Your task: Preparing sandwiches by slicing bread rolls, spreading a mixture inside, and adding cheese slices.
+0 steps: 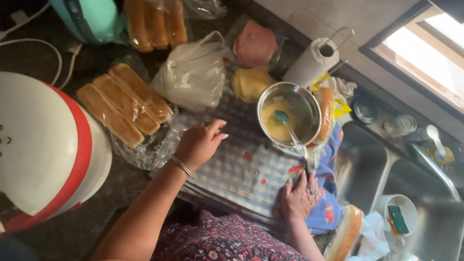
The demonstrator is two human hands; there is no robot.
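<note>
My left hand (198,143), with a bracelet at the wrist, rests on a blue-and-white checked cloth (243,173), fingers loosely apart and holding nothing. It lies just beside a clear bag of long bread rolls (123,105). My right hand (299,196) lies flat on the cloth's near edge, below a metal bowl (302,101) of yellow cream. A spoon (287,126) stands in the bowl, its handle pointing toward my right hand. I cannot tell whether the fingers touch it.
A large white and red appliance (22,150) fills the left. At the back are more bagged rolls (156,16), a plastic bag (192,73), pink and yellow wrapped blocks and a paper towel roll (312,61). A steel sink (424,207) lies right, with a roll (345,234) beside it.
</note>
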